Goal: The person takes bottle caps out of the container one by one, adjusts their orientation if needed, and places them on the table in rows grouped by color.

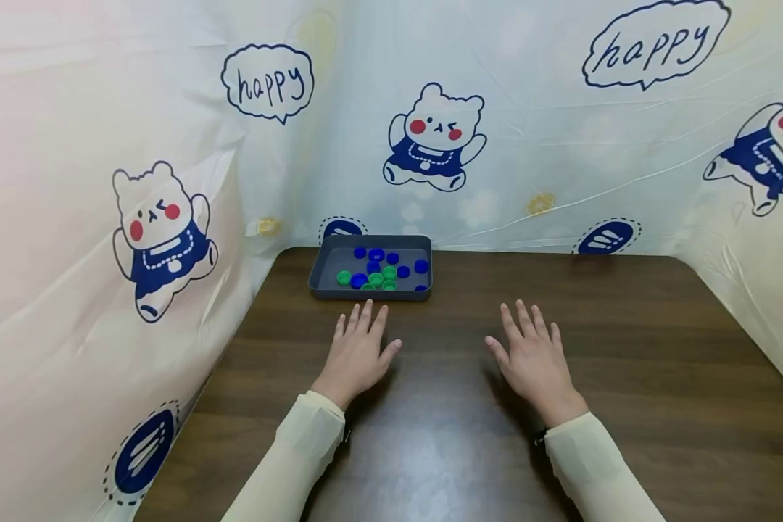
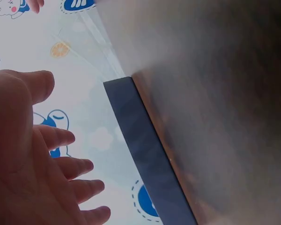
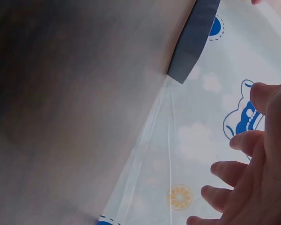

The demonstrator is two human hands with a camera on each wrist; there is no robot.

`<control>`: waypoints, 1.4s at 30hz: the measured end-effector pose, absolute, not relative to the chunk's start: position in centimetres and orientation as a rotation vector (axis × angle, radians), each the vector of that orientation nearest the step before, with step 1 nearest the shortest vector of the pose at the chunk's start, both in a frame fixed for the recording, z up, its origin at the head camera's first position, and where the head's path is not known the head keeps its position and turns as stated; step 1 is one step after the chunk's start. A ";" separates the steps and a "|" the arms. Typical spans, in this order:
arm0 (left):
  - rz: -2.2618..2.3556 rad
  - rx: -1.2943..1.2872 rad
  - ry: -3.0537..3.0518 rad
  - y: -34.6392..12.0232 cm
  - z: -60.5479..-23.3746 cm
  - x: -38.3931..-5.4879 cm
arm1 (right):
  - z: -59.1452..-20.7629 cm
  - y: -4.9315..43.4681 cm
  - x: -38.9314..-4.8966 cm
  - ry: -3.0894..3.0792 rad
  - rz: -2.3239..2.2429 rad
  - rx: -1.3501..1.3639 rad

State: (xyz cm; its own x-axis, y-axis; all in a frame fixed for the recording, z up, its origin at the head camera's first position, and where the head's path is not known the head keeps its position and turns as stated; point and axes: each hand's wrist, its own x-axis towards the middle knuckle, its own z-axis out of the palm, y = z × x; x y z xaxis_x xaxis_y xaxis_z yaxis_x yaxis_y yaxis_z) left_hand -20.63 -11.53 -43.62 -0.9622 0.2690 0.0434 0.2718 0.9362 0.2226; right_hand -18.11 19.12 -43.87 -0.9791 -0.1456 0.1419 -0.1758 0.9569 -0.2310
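Observation:
A dark grey tray [image 1: 326, 293] lies at the far left of the table, with several blue bottle caps [image 1: 376, 254] and green bottle caps [image 1: 344, 278] scattered inside. My left hand [image 1: 355, 355] hovers palm down in front of the tray, its fingers spread and holding nothing. To its right, my right hand [image 1: 533, 362] also hangs over the wood with spread fingers and nothing in them. In the left wrist view, the tray's outer wall [image 2: 145, 150] shows beyond the left hand. The right wrist view catches only one end of the tray [image 3: 192, 44].
The brown wooden table [image 1: 626, 326] has rounded far corners. A pale curtain [image 1: 509, 87] printed with bears and "happy" bubbles hangs behind it and along both sides, close to the table edges.

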 end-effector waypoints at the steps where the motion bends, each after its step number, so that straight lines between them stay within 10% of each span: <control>1: -0.362 -0.428 -3.079 -11.6 -43.7 -20.7 | -43.9 19.1 -18.3 -2.975 0.364 0.252; 42: -0.277 -0.260 -3.033 -19.4 -41.6 -28.9 | -42.9 15.7 -27.0 -3.049 0.418 0.408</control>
